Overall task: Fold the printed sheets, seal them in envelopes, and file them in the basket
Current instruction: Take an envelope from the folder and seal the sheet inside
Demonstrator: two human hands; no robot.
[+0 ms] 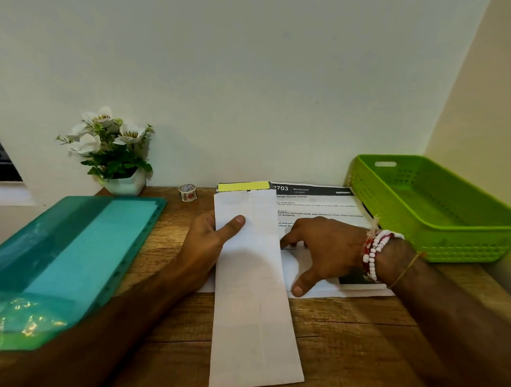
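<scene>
- Pinching the long white envelope (254, 280) with the left hand (209, 238), thumb on top.
- Pressing the printed sheet (314, 208) with the right hand (324, 248), fingers spread, grasping nothing.

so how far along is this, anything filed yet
Nothing looks finished: the green basket shows no envelopes inside. In hand: the left hand grips a white envelope, its yellow-strip flap open, while the right hand presses on the printed sheets, which lie flat. Folding, sealing and filing are left.
</scene>
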